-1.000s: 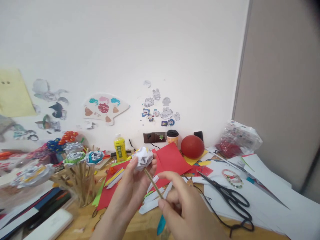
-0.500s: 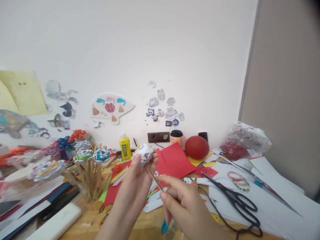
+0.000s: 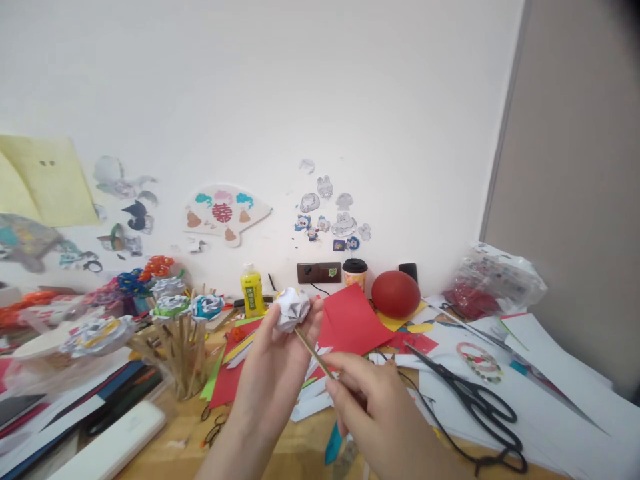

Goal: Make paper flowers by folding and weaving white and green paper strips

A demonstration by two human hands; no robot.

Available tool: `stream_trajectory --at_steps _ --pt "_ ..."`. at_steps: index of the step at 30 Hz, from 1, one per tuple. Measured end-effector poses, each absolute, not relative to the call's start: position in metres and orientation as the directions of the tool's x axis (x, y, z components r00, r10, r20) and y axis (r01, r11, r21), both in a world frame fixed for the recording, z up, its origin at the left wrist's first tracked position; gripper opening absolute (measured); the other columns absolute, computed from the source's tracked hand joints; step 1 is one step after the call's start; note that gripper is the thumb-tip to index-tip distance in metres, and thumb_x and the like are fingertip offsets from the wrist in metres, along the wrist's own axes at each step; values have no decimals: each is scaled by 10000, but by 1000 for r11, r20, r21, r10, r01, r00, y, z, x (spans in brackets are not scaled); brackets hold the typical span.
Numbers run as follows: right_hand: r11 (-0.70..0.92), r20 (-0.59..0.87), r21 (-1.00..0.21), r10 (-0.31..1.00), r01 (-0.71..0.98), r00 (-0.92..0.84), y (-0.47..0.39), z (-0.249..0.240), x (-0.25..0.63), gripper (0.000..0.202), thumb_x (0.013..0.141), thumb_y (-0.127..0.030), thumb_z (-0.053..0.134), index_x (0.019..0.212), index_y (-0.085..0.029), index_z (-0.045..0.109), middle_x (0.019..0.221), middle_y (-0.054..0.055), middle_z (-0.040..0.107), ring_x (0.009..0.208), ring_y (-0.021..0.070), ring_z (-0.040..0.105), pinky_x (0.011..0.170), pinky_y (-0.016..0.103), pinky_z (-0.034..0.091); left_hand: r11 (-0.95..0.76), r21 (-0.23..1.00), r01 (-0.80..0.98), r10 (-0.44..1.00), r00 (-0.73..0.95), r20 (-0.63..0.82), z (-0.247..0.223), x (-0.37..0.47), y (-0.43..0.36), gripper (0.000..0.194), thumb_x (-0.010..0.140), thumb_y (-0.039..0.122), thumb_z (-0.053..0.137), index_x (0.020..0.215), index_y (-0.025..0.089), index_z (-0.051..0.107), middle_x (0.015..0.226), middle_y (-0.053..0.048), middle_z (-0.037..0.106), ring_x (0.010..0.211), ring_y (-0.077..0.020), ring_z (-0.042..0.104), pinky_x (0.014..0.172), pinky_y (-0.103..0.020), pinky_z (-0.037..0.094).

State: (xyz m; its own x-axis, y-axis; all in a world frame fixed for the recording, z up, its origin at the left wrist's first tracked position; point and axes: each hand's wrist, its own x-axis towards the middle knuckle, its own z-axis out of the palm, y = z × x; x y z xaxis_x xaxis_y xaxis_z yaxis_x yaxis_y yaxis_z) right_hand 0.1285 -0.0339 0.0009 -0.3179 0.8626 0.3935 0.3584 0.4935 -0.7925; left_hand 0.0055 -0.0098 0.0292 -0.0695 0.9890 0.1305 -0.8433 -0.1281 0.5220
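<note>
A white crumpled paper flower with a touch of yellow on top sits on a thin wooden stick. My left hand cups the flower from below, thumb on its left side and fingers behind and to the right. Lower down, my right hand pinches the stick between thumb and index finger. The stick slants from the flower down to the right. Behind my hands lie red paper and white paper strips.
Finished paper flowers stand in a cup of sticks at the left. Black scissors lie on white sheets at the right. A yellow bottle, a lidded cup and a red balloon-like ball stand near the wall.
The left fingers have loosened somewhat around the flower, and more of it shows. The flower looks slightly turned. The right hand still pinches the stick.
</note>
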Motion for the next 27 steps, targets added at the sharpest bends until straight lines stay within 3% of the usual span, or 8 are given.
stream_trajectory --at_steps 5,9,11,15,19,27 --pt "569 537 -386 779 726 -326 -43 7 136 203 775 -131 445 862 -197 616 568 4 610 471 118 516 433 204 263 -85 548 -832 988 3 157 23 7 -5 260 782 305 506 923 109 602 942 -128 645 950 -242 594 849 -365 485" --pt "529 681 -52 639 847 -357 -39 -6 135 268 731 -71 484 947 -163 613 497 15 592 397 135 505 405 233 252 -95 641 -762 990 -7 138 18 7 0 244 755 305 552 921 132 594 893 -93 648 888 -212 613 830 -353 487" --pt "476 757 49 556 878 -344 -37 -11 134 327 734 -46 463 1019 -133 596 452 11 551 370 134 479 419 241 289 -100 685 -721 989 2 147 16 5 3 245 734 306 579 924 152 592 911 -83 644 876 -205 615 813 -346 492" --pt "404 832 68 482 912 -276 -36 -11 135 359 756 -10 405 1047 -105 592 458 17 521 379 116 449 443 244 335 -169 725 -668 970 18 243 15 0 9 243 723 357 585 904 194 598 917 -54 647 884 -204 610 790 -346 499" --pt "490 830 98 440 866 -343 -36 -7 138 334 786 -19 404 1061 -90 581 508 24 519 410 101 445 415 223 320 -228 747 -624 951 22 309 21 -2 7 251 731 362 573 912 191 600 946 -59 651 886 -207 611 775 -334 507" --pt "627 848 191 283 755 -449 -36 -11 125 332 831 -22 340 1065 -56 573 520 15 483 434 113 451 385 235 287 -287 715 -637 956 -235 175 35 -6 -5 191 779 259 507 787 98 608 769 -102 652 686 -164 624 645 -271 550"
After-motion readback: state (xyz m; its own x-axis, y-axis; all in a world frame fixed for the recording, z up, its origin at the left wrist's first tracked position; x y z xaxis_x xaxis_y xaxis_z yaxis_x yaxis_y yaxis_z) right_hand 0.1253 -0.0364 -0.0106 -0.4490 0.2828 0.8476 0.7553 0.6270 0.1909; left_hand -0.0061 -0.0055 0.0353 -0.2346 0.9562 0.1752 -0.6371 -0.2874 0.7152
